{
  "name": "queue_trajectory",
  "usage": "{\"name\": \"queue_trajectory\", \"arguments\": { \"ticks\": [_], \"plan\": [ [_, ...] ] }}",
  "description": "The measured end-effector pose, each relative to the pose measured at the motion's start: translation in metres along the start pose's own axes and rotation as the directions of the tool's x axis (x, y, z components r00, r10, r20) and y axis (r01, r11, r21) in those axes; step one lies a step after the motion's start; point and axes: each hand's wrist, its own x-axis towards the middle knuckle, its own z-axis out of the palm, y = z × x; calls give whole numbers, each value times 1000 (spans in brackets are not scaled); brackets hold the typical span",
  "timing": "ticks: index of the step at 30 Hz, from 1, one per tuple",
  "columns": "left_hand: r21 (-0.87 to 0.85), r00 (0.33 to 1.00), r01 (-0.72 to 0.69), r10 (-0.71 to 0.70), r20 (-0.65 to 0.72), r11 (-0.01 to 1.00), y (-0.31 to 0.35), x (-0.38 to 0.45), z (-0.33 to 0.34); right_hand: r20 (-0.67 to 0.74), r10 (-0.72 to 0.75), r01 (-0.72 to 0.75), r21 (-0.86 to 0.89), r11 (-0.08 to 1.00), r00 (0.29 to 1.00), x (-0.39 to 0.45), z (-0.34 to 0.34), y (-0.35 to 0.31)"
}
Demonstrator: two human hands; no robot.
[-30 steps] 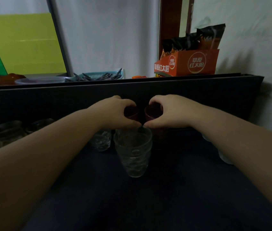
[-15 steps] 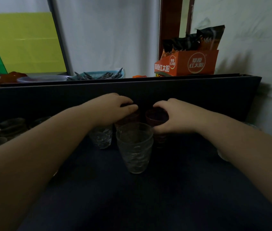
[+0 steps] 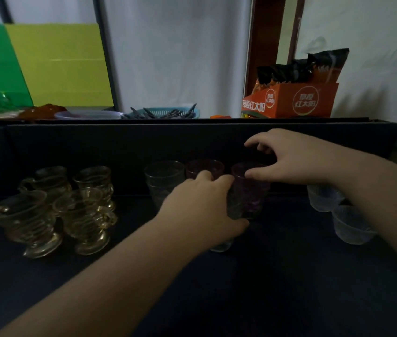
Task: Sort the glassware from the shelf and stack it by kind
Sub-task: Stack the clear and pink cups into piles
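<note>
The left hand (image 3: pixel 202 210) covers most of a clear glass (image 3: pixel 221 246), of which only the base shows below the palm; whether the fingers curl round it cannot be told. Right of that hand, the right forearm hides the upper parts of two frosted cups (image 3: pixel 348 224). Both forearms are cut off by the picture's edges.

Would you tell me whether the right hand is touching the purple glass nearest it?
Touching. The head view shows the right hand arched over the purple glass, its thumb tip resting against the rim with no gap.
</note>
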Motion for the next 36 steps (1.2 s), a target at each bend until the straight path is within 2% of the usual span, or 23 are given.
{"name": "queue_trajectory", "arguments": {
  "ticks": [7,12,18,22,26,32,36],
  "plan": [
    [-95,1000,16,-18,-17,995,-16,-24,-21,61,-45,46,-9,999,997,33,10,-25],
    [-182,991,81,-99,-92,980,-47,-33,-61,200,-59,73,-66,995,978,69,33,-52],
    [-116,965,133,-156,-210,984,-81,-20,-106,302,26,42,-217,975,953,90,52,-70],
    [-38,951,155,-160,-264,987,-95,-2,-113,335,86,-22,-191,981,938,96,58,-72],
    [-63,948,159,-170,-268,985,-104,20,-108,318,47,-2,-139,990,947,92,57,-70],
    [-93,924,138,-162,-347,986,-109,45,-98,204,-44,58,-62,996,978,81,46,-64],
    [-88,945,126,-146,-293,988,-108,57,-80,92,-95,95,-5,995,991,78,24,-59]
  ]
}}
